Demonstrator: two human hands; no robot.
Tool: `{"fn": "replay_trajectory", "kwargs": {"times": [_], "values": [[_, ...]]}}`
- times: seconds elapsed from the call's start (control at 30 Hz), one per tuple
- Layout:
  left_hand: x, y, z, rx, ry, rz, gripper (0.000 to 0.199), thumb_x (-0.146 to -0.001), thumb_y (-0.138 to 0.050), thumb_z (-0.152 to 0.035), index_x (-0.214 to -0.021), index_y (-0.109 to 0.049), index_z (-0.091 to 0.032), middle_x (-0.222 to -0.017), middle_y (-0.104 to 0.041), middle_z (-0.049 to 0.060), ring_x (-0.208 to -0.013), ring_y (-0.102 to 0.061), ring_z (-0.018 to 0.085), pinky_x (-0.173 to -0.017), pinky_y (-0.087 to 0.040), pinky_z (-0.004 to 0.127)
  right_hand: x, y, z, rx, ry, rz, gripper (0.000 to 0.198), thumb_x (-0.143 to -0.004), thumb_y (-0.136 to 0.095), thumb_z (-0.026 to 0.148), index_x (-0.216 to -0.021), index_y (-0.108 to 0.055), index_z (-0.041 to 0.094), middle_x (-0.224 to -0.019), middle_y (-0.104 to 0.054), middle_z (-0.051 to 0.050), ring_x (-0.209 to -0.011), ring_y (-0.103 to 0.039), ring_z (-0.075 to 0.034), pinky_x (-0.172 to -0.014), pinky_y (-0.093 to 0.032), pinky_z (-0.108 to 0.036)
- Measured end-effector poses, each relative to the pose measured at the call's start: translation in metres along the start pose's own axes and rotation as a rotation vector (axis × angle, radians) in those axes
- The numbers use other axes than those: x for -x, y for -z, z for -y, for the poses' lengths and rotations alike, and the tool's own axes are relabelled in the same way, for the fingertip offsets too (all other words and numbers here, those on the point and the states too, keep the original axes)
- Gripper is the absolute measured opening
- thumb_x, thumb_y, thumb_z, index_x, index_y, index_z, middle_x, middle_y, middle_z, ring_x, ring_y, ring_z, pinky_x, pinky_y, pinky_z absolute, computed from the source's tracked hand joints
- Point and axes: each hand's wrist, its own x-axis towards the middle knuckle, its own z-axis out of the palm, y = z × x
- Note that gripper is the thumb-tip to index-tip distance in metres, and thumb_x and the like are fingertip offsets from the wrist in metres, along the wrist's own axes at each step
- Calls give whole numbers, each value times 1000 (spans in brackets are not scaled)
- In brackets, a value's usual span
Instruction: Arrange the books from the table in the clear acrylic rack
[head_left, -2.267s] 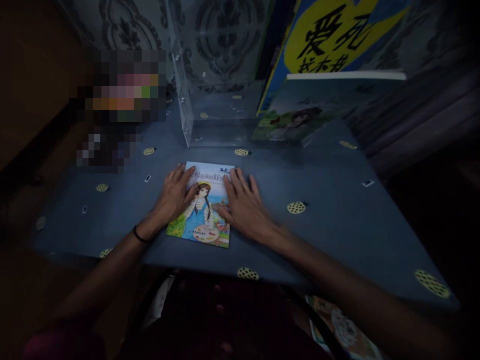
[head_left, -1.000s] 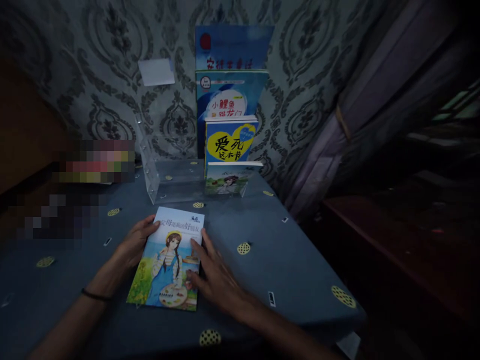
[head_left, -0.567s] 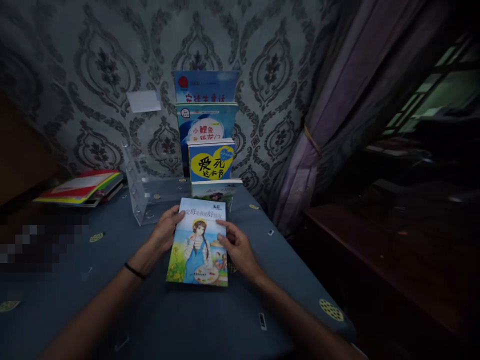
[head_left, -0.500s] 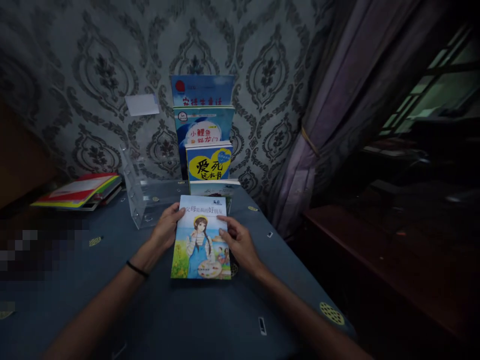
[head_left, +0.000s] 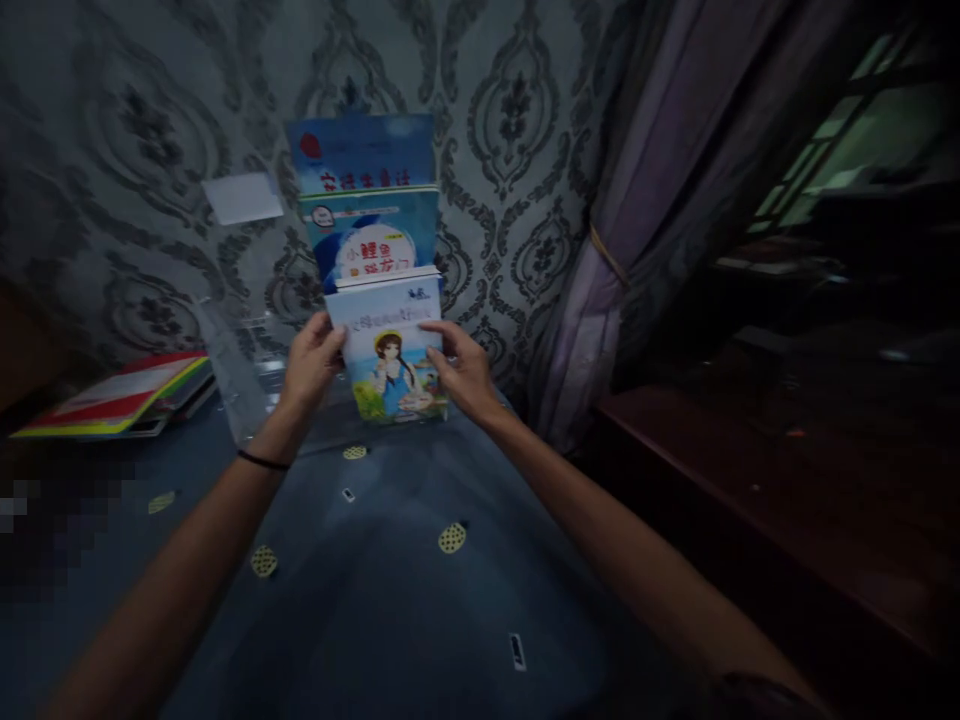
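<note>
Between our left hand (head_left: 307, 365) and our right hand (head_left: 465, 370) we have the picture-cover book (head_left: 390, 365), its front facing us and nearly upright, with a blue book (head_left: 367, 150) and a teal book (head_left: 375, 230) rising beyond our fingers. To hold it well, we judge it best to keep both side edges level, so that neither top corner dips, and to press only lightly, since a thin cover could bend under our thumbs. We should also mind the clear plastic stand (head_left: 232, 370) just left of the left hand, for its see-through side panel is hard to make out in this dim light. Whether the book's lower edge touches the stand or hangs free of it, we cannot tell. As for the hands, neither is spread wide: the left grasps the left-hand edge, thumb on the cover and fingers going behind, while the right grips the opposite edge, forefinger and thumb showing at the front, the rest curled and partly hidden. Nearer us than both hands lies the patterned surface (head_left: 390, 610); well to their left is a stack of folders (head_left: 124, 395), and to their right hangs the tied curtain (head_left: 589, 330)
</note>
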Motion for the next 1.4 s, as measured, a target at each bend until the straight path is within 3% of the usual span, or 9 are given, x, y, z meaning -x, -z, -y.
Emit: {"fn": "replay_trajectory", "kwargs": {"times": [0.1, 0.3, 0.53, 0.8, 1.03, 1.27, 1.4], "values": [[-3, 4, 2, -95, -131, 34, 41, -81, -72, -41, -114, -61, -19, -98, -76, 5, -80, -72, 18, -62, -58, 24, -3, 1, -3, 51, 102, -24, 33, -87, -50, 17, -117, -62, 22, -116, -68, -7, -100, -63, -23, -90, -52, -37], [4, 5, 5, -245, -310, 114, 36, -90, -66, -47, -110, -64, -17, -97, -74, 6, -88, -70, 18, -71, -56, 26, 8, -1, -14, 149, 163, -73, 29, -87, -50, 15, -113, -61, 22, -108, -68, -8, -100, -64, -25, -87, -53, -37], [6, 1, 6, -331, -379, 78, 28, -94, -62, -42, -108, -66, -19, -96, -71, 4, -85, -67, 17, -73, -54, 27, 8, -1, -17, 169, 179, -108, 27, -87, -50, 12, -111, -59, 22, -108, -69, -8, -101, -65, -24, -88, -53, -37], [23, -2, 14, -566, -333, 16, 14, -93, -58, -32, -97, -66, -21, -84, -63, 0, -76, -58, 14, -65, -45, 23, 29, -5, -29, 147, 62, -71, 25, -88, -52, 16, -111, -59, 23, -110, -64, -8, -101, -63, -25, -82, -57, -38], [38, -1, 28, -761, -246, -55, 21, -90, -61, -28, -109, -54, -23, -86, -64, -1, -74, -61, 15, -67, -45, 25, 44, -7, -35, 200, -28, -52, 23, -91, -51, 19, -111, -59, 23, -105, -63, -9, -97, -63, -26, -86, -54, -41], [47, -2, 36, -849, -214, -91, 23, -95, -53, -29, -116, -51, -21, -88, -62, 2, -81, -63, 20, -72, -49, 30, 52, -15, -38, 200, -111, -166, 27, -88, -55, 25, -116, -55, 22, -106, -66, -9, -97, -64, -27, -87, -53, -43], [55, -2, 39, -938, -201, -37, 14, -99, -43, -30, -106, -52, -21, -97, -65, 7, -88, -64, 24, -75, -49, 33, 54, -15, -42, 193, -160, -232, 40, -87, -56, 28, -126, -54, 18, -104, -66, -11, -96, -63, -28, -89, -51, -46]]}}
